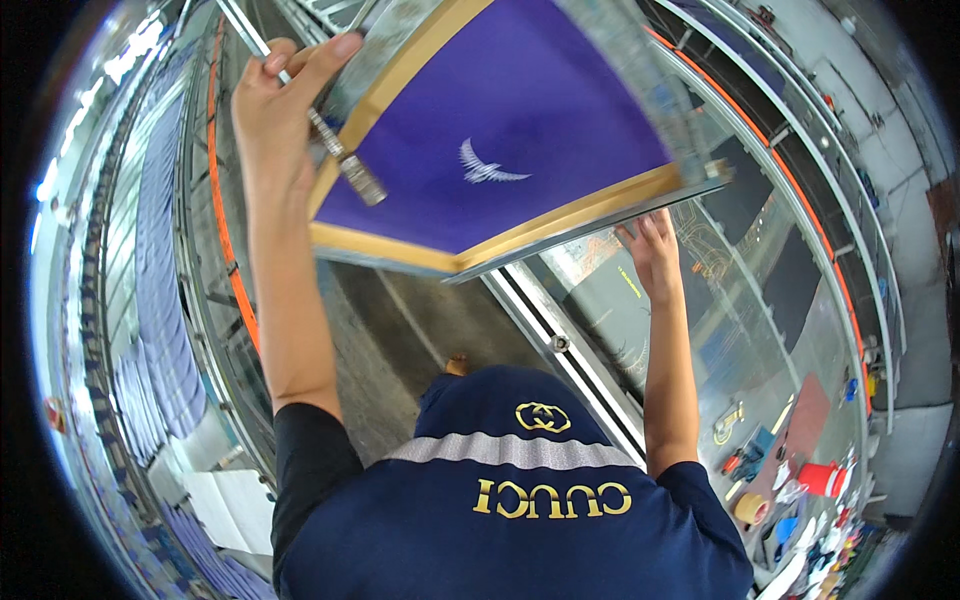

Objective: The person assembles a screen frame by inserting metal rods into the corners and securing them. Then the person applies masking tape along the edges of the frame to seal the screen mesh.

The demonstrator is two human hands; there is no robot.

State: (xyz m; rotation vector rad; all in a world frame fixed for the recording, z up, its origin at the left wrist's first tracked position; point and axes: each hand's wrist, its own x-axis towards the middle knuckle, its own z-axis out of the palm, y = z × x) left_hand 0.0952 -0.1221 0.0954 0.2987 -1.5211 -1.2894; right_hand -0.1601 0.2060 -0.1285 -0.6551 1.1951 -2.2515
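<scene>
Purple screen: held aslant
Left fingers: curled round metal rod
Right fingers: parted at screen's edge, likely supporting; closure hidden

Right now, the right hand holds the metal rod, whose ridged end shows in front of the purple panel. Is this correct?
Not the right hand: the head view shows the left hand holding the metal rod. The ridged end does show in front of the purple panel.

The person's dark blue shirt has gold letters and a grey stripe. The left sleeve looks black
</scene>
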